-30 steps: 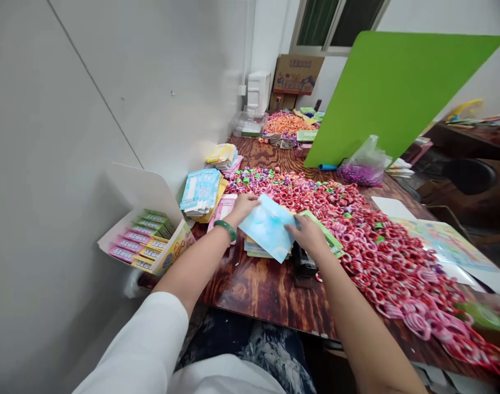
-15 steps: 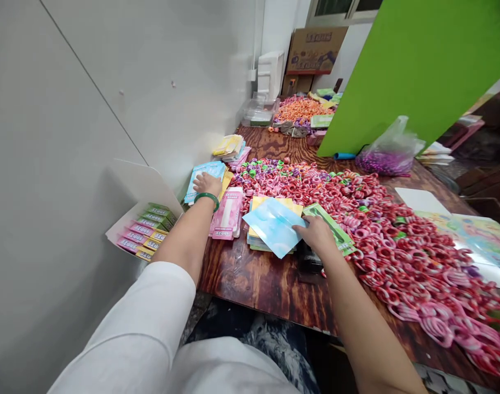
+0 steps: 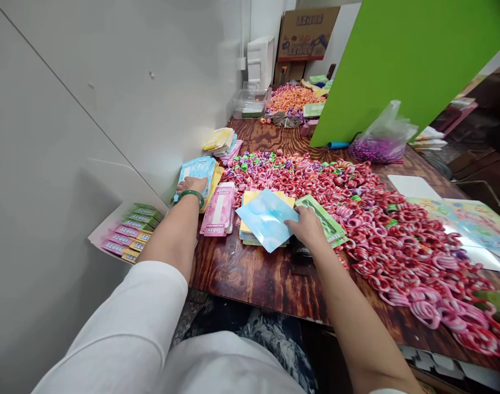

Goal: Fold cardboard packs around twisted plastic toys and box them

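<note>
My left hand, with a green bangle at the wrist, lies over the near part of a stack of blue printed cards, its fingers apart. My right hand pinches the right corner of a light blue square card between thumb and fingers. This card lies turned cornerwise above a pile of yellow and other coloured cards. Pink cards with a long window rest between my hands. Beside my right hand is a green card with cut-outs. A dark object under that hand is partly hidden.
A broad heap of red, pink and purple striped rings covers the table's middle and right. At left, a white box holds small coloured packs. A green panel stands behind, near a clear bag. The wall borders the left side.
My left hand has slid slightly left and nearer to me over the blue cards. My right hand keeps its hold on the light blue card. The whole view has shifted a little.
</note>
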Available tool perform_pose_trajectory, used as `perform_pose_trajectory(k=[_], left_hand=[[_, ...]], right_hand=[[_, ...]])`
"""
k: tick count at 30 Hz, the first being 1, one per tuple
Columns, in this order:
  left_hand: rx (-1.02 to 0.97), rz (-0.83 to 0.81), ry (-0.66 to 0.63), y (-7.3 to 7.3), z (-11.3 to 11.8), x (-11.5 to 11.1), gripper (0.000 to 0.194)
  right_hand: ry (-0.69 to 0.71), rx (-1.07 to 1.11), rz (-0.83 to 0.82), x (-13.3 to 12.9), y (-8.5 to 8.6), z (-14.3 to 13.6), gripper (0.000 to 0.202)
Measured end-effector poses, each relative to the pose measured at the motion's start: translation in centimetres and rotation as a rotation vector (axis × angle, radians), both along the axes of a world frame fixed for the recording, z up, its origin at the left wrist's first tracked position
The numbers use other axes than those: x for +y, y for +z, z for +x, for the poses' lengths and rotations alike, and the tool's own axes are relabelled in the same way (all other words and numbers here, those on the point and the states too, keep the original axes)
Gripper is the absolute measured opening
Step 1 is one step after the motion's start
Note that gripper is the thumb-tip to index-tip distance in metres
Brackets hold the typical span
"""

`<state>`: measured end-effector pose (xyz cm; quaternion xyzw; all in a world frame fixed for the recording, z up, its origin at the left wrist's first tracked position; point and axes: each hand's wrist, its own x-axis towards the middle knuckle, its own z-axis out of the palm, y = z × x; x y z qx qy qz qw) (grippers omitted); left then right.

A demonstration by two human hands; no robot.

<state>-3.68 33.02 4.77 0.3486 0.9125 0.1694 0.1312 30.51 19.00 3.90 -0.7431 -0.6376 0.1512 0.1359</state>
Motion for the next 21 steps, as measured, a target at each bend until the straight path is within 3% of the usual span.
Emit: perform_pose_trajectory(k=[5,11,16,19,21], left_hand=[[0.015,0.012,0.040,-0.1,0.0,-0.3,0.085],[0.107,0.094,-0.058,0.3,1.7,-0.9,0.082],[0.150,0.171,-0.196,0.0,3.9,-0.4,0.067],[0.099,0.157,-0.120,-0.1,3.2,0.0,0.063],[0.057,0.150,-0.056,-0.1,2.0,0.0,0.068]], right_hand=[[0.033,-0.021,-0.028,-0.4,1.0,-0.6,0.038],[0.150,-0.332,-0.035,-1.8,1.8,-3.2,0.030],[0.366,-0.509,0.114,-3.5,0.7,-5.0,0.039],[0.395,-0.524,0.162,-3.7,-0.2,-4.7,0.042],[0.317,-0.456,0.157,-3.1,-0.5,-3.9,0.043]])
